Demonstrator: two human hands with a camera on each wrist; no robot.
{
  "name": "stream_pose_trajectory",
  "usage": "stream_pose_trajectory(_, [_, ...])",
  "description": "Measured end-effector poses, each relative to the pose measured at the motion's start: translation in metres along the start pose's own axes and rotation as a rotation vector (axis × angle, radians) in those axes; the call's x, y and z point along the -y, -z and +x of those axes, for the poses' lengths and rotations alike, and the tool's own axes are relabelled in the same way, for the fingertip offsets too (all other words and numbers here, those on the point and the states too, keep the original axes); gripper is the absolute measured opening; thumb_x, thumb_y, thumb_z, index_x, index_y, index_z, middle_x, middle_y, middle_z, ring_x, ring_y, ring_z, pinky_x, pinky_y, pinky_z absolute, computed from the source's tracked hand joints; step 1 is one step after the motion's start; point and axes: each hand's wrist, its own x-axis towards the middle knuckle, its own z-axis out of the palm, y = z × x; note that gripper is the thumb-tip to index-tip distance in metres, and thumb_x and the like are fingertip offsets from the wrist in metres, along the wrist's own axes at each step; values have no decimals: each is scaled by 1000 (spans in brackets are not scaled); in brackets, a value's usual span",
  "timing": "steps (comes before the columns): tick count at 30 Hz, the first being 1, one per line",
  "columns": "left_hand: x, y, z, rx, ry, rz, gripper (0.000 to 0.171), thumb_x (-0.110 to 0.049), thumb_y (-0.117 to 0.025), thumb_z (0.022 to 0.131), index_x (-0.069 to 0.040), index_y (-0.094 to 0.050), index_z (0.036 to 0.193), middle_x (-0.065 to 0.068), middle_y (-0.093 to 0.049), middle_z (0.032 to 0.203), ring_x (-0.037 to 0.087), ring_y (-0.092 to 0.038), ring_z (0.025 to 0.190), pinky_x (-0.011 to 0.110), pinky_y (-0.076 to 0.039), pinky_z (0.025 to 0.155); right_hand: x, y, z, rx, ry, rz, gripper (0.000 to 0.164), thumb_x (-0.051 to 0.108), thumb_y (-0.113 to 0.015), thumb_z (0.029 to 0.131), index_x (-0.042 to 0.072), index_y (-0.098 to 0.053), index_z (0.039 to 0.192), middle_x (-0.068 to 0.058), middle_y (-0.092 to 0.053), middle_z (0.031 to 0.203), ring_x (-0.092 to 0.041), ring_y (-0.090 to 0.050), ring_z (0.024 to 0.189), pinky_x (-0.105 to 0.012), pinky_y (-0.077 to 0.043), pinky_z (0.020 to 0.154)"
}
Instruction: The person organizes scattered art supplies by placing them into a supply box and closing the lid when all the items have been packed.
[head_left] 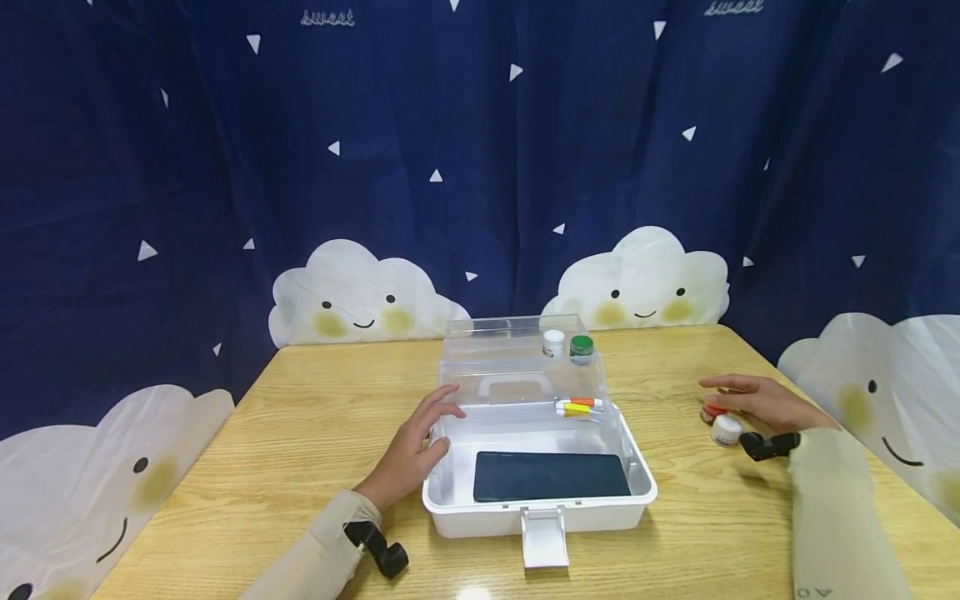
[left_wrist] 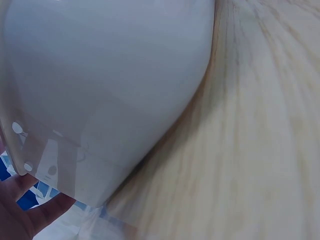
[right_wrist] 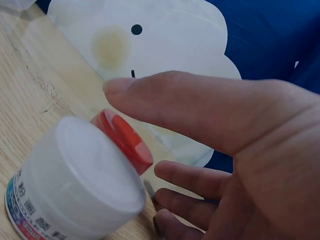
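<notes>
Hovering empty at the frame's right, fingers loosely extended, the right hand [head_left: 768, 404] was by the red-lidded jar [head_left: 710, 412]; pinching its sides, clear of the white-lidded jar [head_left: 726, 431], seemed best; the left hand [head_left: 411, 448] lay relaxed beside the white case [head_left: 480, 523].

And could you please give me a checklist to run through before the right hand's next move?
1. Case open: ok, its clear lid is tipped back.
2. Front latch undone: ok, it hangs free.
3. Left hand steadying the case: cannot tell; it is at the left side, contact unclear.
4. Red-lidded jar gripped: cannot tell; the right hand is over it, contact unclear.
5. Room around that jar: not ok, I'd say; a white jar stands close beside it.
</notes>
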Motion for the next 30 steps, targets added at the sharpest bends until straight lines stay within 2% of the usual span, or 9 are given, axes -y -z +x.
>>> stream_pose_trajectory(2, [0, 0, 0, 0, 3, 3, 41, 1, -50, 85, -23, -57, 117, -8, -32, 153, 21, -34, 139, 56, -39, 100, -3, -1, 0, 15, 1, 46, 61, 31, -62, 93, -6, -45, 138, -22, -62, 123, -14, -58, 108, -15, -42, 81])
stream_pose_trajectory(5, [1, -1, 0, 3, 12, 6, 41, 1, -50, 86, -24, -57, 117, -9, -32, 153, 20, -33, 139, 56, -38, 101, -4, -1, 0, 36, -36, 114, 65, 29, -64, 92, -7, -40, 141, -15, -67, 115, -2, -61, 96, -14, -45, 78])
stream_pose_trajectory(10, [1, 0, 0, 3, 9, 5, 42, 1, -50, 86, -25, -57, 117, -10, -31, 153, 20, -32, 140, 57, -37, 102, -2, -2, -1, 63, -81, 171, 70, 30, -65, 91, -7, -36, 143, -14, -68, 113, -6, -63, 95, -16, -46, 78])
stream_pose_trajectory(14, [2, 0, 0, 3, 3, -1, 43, 1, -50, 85, -26, -57, 117, -11, -31, 153, 20, -32, 140, 56, -36, 102, -2, -4, -2, 60, -104, 220, 68, 27, -66, 90, -10, -39, 140, -16, -68, 113, -10, -64, 92, -21, -50, 77])
stream_pose_trajectory(17, [2, 0, 1, 3, 2, -1, 43, 1, -51, 85, -26, -57, 117, -11, -31, 153, 20, -32, 140, 57, -37, 102, -2, -5, -1, 47, -101, 174, 63, 28, -67, 90, -9, -46, 136, -12, -68, 112, -5, -61, 90, -21, -49, 76])
stream_pose_trajectory(21, [2, 0, 1, 7, 11, 3, 43, 0, -51, 85, -27, -57, 117, -12, -31, 153, 19, -31, 140, 56, -36, 102, -4, -5, -1, 51, -68, 114, 57, 29, -67, 89, -8, -53, 130, -13, -66, 114, -3, -55, 96, -17, -47, 79])
stream_pose_trajectory(26, [2, 1, 1, 6, 6, 2, 43, 1, -50, 85, -26, -57, 117, -11, -31, 153, 19, -30, 141, 56, -36, 103, -5, -5, 0, 64, -73, 115, 53, 29, -66, 90, -9, -57, 126, -30, -45, 138, -26, -41, 123, -8, -40, 80])
stream_pose_trajectory(28, [2, 1, 1, 8, 5, -2, 43, 1, -50, 85, -26, -57, 118, -11, -31, 153, 19, -30, 141, 56, -36, 103, -5, -5, 0, 64, -76, 98, 52, 29, -66, 90, -10, -58, 125, -36, -35, 143, -40, -32, 130, -5, -36, 79])
stream_pose_trajectory(30, [2, 1, 1, 11, 11, -4, 42, 1, -50, 85, -26, -57, 118, -11, -31, 153, 18, -30, 141, 56, -35, 103, -6, -5, 1, 59, -73, 76, 51, 29, -66, 90, -9, -59, 123, -38, -30, 144, -48, -27, 133, -3, -34, 78])
